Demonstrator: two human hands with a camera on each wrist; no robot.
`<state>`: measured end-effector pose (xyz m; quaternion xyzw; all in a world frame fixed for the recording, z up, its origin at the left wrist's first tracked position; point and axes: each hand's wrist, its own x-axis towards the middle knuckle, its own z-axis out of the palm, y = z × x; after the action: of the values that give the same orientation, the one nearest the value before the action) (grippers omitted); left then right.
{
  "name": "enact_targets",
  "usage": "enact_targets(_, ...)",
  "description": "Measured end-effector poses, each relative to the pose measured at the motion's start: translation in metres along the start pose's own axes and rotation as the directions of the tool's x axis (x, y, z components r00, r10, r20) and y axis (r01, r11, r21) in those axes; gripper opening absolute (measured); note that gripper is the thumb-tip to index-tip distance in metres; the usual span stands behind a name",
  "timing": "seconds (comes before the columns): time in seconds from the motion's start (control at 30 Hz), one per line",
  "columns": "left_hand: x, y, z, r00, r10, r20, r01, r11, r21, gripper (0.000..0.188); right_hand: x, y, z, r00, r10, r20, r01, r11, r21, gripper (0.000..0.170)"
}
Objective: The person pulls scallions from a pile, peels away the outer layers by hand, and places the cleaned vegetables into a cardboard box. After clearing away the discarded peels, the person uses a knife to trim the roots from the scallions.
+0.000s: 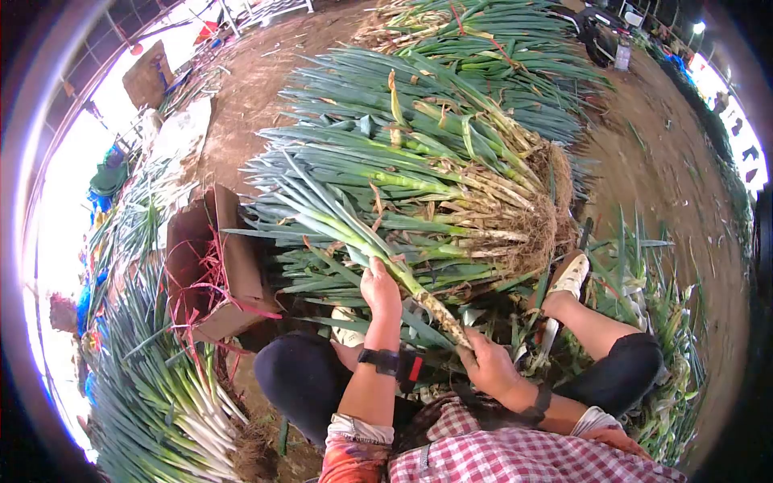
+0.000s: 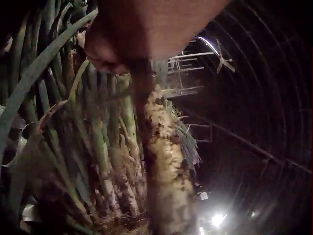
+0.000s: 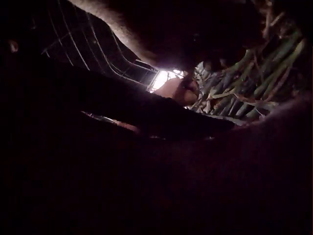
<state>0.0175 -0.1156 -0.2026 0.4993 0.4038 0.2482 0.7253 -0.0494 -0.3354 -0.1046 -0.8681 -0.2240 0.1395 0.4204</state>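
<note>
A long green onion [image 1: 435, 307] slants across in front of me, leaves toward the upper left, its dirty pale root end toward me. My left hand [image 1: 381, 291] grips it around the green part of the stalk. At the root end, my right hand [image 1: 493, 369] holds on with curled fingers. In the left wrist view the soil-specked shank of the onion [image 2: 168, 166] is close up, beneath the left hand [image 2: 105, 49]. Dark shadow hides most of the right wrist view. Just beyond the hands lies a big heap of unpeeled green onions [image 1: 483, 201], roots to the right.
A cardboard box [image 1: 245, 270] with pink twine [image 1: 211, 266] stands left of the heap. Cleaner white-stemmed onions [image 1: 193, 394] lie at lower left. Stripped leaves [image 1: 668, 338] litter the ground at right, beside a shoe [image 1: 570, 274]. More bundles [image 1: 499, 40] lie farther back.
</note>
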Motion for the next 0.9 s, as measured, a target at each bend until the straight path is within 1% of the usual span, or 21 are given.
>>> enact_targets(0.1, -0.022, 0.022, 0.009, 0.993, -0.075, -0.089, 0.072, 0.997, -0.039, 0.023, 0.0, 0.005, 0.007, 0.996, 0.088, -0.005, -0.087, 0.992, 0.094, 0.024)
enact_targets(0.17, -0.018, 0.014, 0.004, 0.939, -0.34, 0.054, 0.344, 0.934, -0.1, 0.026, 0.008, 0.008, 0.012, 0.996, 0.088, -0.011, -0.087, 0.99, 0.108, 0.024)
enact_targets(0.2, -0.035, 0.008, 0.009, 0.899, -0.401, 0.175, 0.394, 0.916, 0.072, 0.028, 0.018, 0.012, 0.016, 0.989, 0.149, 0.001, -0.147, 0.979, 0.143, 0.023)
enact_targets(0.23, -0.05, -0.02, 0.007, 0.948, -0.158, 0.278, -0.028, 0.826, 0.564, 0.028, 0.027, 0.017, 0.021, 0.978, 0.208, 0.014, -0.207, 0.962, 0.178, 0.022)
enact_targets(0.27, -0.063, -0.048, 0.005, 0.874, 0.008, 0.486, -0.451, 0.383, 0.806, 0.029, 0.039, 0.027, 0.029, 0.989, 0.134, -0.067, -0.113, 0.961, 0.251, 0.02)
enact_targets(0.3, -0.092, -0.038, 0.005, 0.848, -0.34, 0.406, 0.013, 0.78, 0.626, 0.017, 0.052, -0.008, 0.005, 0.933, 0.333, 0.139, -0.357, 0.791, 0.497, 0.017)
enact_targets(0.33, -0.11, -0.055, -0.007, 0.751, -0.468, 0.465, 0.137, 0.8, 0.584, 0.022, 0.062, -0.006, -0.002, 0.902, 0.378, 0.209, -0.415, 0.623, 0.663, 0.016)
enact_targets(0.37, -0.134, -0.055, -0.011, 0.631, -0.667, 0.397, 0.315, 0.688, 0.654, 0.028, 0.068, 0.002, -0.01, 0.869, 0.405, 0.284, -0.452, 0.418, 0.788, 0.016)
enact_targets(0.4, -0.143, -0.1, -0.028, 0.643, -0.508, 0.573, 0.094, 0.795, 0.599, 0.023, 0.076, 0.018, -0.015, 0.888, 0.354, 0.293, -0.438, 0.46, 0.772, 0.018)
enact_targets(0.43, -0.142, -0.08, -0.023, 0.518, 0.294, 0.803, -0.724, 0.65, 0.23, 0.028, 0.077, 0.02, -0.021, 0.884, 0.339, 0.323, -0.462, 0.521, 0.718, 0.019)
enact_targets(0.47, -0.129, -0.073, -0.027, 0.548, -0.098, 0.831, -0.655, 0.568, 0.499, 0.028, 0.074, 0.018, -0.025, 0.858, 0.32, 0.402, -0.512, 0.464, 0.723, 0.02)
enact_targets(0.5, -0.113, -0.067, -0.034, 0.538, -0.472, 0.699, -0.593, 0.377, 0.711, 0.029, 0.068, 0.013, -0.028, 0.827, 0.296, 0.479, -0.562, 0.402, 0.722, 0.021)
enact_targets(0.57, -0.077, -0.073, -0.041, 0.802, -0.013, 0.597, -0.536, 0.423, 0.73, 0.032, 0.05, 0.014, -0.023, 0.788, 0.332, 0.518, -0.613, 0.36, 0.703, 0.024)
enact_targets(0.6, -0.067, -0.056, -0.037, 0.913, -0.039, 0.406, -0.228, 0.776, 0.588, 0.036, 0.041, 0.012, -0.02, 0.779, 0.341, 0.527, -0.624, 0.339, 0.704, 0.024)
enact_targets(0.63, -0.059, -0.032, -0.028, 0.963, -0.151, 0.221, 0.09, 0.96, 0.266, 0.041, 0.033, 0.007, -0.02, 0.769, 0.348, 0.536, -0.635, 0.318, 0.704, 0.024)
enact_targets(0.67, -0.06, -0.002, -0.019, 0.961, -0.218, 0.172, 0.178, 0.959, 0.223, 0.042, 0.027, -0.003, -0.021, 0.755, 0.369, 0.541, -0.653, 0.361, 0.665, 0.023)
enact_targets(0.73, -0.054, 0.024, -0.008, 0.946, -0.317, 0.069, 0.304, 0.94, 0.154, 0.039, 0.013, -0.004, -0.016, 0.721, 0.376, 0.581, -0.69, 0.321, 0.648, 0.025)
enact_targets(0.77, -0.05, 0.019, -0.009, 0.946, -0.317, 0.068, 0.304, 0.94, 0.156, 0.039, 0.008, -0.009, -0.018, 0.698, 0.387, 0.603, -0.715, 0.324, 0.619, 0.026)
enact_targets(0.83, -0.043, 0.01, -0.006, 0.969, -0.229, 0.09, 0.234, 0.972, -0.039, 0.039, 0.002, -0.018, -0.019, 0.689, 0.405, 0.6, -0.719, 0.282, 0.635, 0.027)
enact_targets(0.87, -0.042, 0.005, -0.003, 0.979, -0.204, -0.007, 0.2, 0.968, -0.15, 0.037, 0.002, -0.02, -0.022, 0.667, 0.372, 0.646, -0.738, 0.207, 0.643, 0.028)
enact_targets(0.9, -0.04, 0.004, -0.005, 0.986, -0.168, 0.0, 0.164, 0.966, -0.201, 0.035, 0.002, -0.021, -0.023, 0.646, 0.335, 0.686, -0.753, 0.131, 0.645, 0.029)
